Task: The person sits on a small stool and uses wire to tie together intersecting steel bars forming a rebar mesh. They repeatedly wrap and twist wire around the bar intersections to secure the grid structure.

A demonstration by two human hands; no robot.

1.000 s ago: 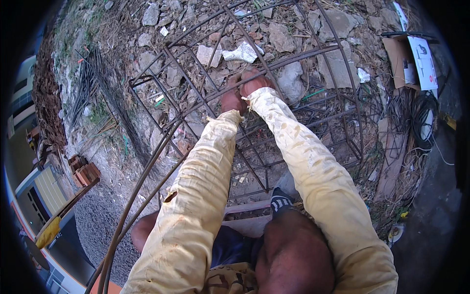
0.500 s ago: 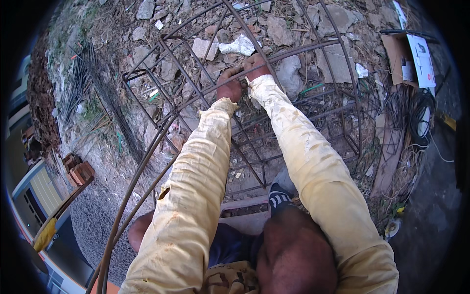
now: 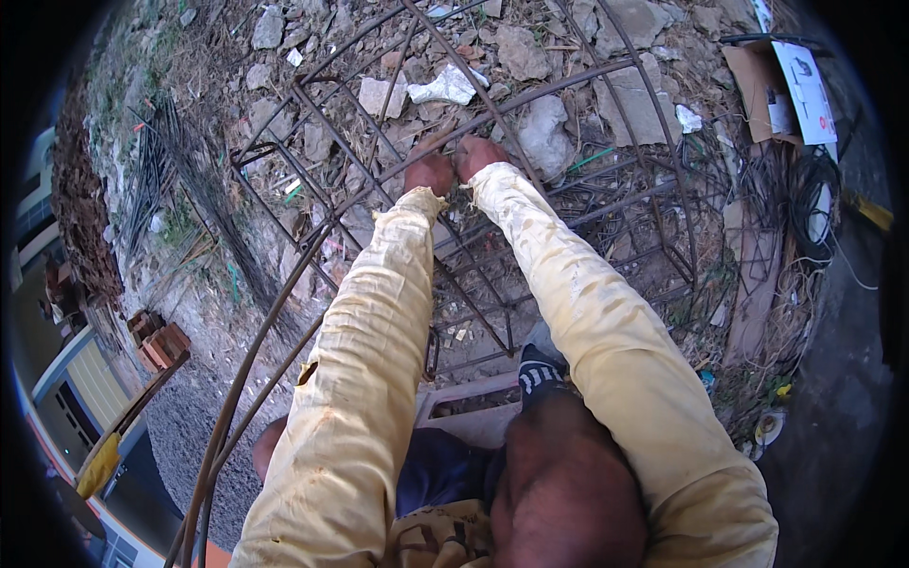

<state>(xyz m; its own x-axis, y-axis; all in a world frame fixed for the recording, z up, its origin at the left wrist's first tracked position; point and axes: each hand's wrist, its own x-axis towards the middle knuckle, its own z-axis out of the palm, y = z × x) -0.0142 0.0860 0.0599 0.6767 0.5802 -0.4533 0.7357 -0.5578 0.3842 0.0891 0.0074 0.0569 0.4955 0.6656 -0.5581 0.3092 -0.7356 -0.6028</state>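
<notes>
A cage of brown steel reinforcing bars (image 3: pixel 559 87) stands over the rubble in front of me, with square hoops joined by long bars. My left hand (image 3: pixel 429 174) and my right hand (image 3: pixel 478 155) meet side by side at one of the long bars, near the middle of the cage. Both sets of fingers are bent and look closed at the bar. Whatever they pinch is hidden by the hands themselves. Torn cream sleeves cover both forearms. Two long bars (image 3: pixel 248 364) run from the cage down past my left arm.
Broken stones (image 3: pixel 546 135) and a white lump (image 3: pixel 445 85) lie beneath the cage. An opened cardboard box (image 3: pixel 755 90) and coiled black cable (image 3: pixel 812 204) are at right. Bricks (image 3: pixel 163 346) and a gravel heap (image 3: pixel 185 426) are at left. My shoe (image 3: pixel 540 371) is beside a concrete block (image 3: pixel 469 407).
My right hand has drawn back from above the bar to just below it, close against the left. The view has shifted slightly, so the cage sits a little further left and up.
</notes>
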